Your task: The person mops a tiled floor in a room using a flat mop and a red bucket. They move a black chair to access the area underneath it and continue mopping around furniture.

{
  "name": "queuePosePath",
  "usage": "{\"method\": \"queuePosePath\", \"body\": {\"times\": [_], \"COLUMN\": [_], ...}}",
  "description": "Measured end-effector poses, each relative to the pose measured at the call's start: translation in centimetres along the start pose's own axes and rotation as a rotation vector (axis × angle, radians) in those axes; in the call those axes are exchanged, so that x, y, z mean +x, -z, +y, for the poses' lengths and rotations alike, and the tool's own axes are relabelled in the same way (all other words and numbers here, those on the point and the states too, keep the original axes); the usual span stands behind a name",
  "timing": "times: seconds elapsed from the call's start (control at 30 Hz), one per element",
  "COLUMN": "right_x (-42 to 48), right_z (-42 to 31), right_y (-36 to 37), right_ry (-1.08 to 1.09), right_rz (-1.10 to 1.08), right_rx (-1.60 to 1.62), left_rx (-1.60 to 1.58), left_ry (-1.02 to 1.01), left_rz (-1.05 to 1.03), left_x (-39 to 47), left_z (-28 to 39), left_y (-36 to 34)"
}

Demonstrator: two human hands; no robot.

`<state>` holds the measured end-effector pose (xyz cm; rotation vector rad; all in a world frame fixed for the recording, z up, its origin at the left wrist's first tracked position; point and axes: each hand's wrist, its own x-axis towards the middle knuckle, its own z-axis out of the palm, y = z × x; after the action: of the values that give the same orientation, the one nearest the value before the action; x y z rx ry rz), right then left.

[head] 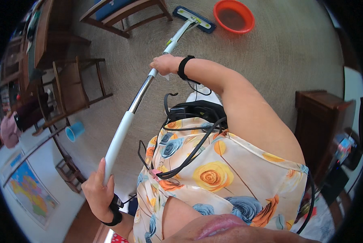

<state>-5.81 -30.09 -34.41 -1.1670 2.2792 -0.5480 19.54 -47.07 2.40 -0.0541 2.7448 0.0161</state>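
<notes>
A flat mop with a white and chrome telescopic pole (141, 93) slants across the view before me. My left hand (99, 189) grips the top end of the pole at lower left, with the thumb along it. Farther down, my right hand (164, 64) is closed around the pole's lower section. The mop head (194, 19), a dark blue pad under a white and green plate, lies on the floor. Just right of it stands an orange-red plastic basin (218, 18) holding murky water. Both wrists wear black bands.
A wooden chair with a blue seat (111, 9) stands left of the mop head. Another wooden chair (70, 85), a desk (43, 36) and a blue bin (75, 131) are at left, near a person in pink (10, 131). A brown wooden cabinet (316, 118) stands at right.
</notes>
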Motion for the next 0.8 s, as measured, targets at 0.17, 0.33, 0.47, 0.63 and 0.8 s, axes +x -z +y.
{"method": "queuePosePath", "body": {"times": [0.17, 0.33, 0.47, 0.63, 0.8], "right_x": [-2.7, -6.3, -7.7, -8.1, -8.1], "right_z": [0.8, 0.8, 0.2, -0.9, -2.4], "right_y": [-2.0, -2.1, -3.0, -4.0, -4.7], "right_ry": [-0.090, -0.260, -0.277, -0.271, -0.234], "right_rz": [0.145, 0.111, 0.052, -0.011, -0.037], "right_rx": [0.091, 0.102, 0.116, 0.231, 0.303], "left_rx": [0.049, 0.137, 0.126, 0.057, 0.038], "left_ry": [-0.153, -0.394, -0.402, -0.409, -0.428], "left_rz": [0.013, 0.061, 0.012, 0.089, 0.135], "left_x": [1.2, 3.8, 5.1, 6.7, 8.0], "left_z": [-1.6, -3.4, -5.0, -6.5, -7.8], "left_y": [-0.6, 0.2, 0.4, 1.5, 2.2]}}
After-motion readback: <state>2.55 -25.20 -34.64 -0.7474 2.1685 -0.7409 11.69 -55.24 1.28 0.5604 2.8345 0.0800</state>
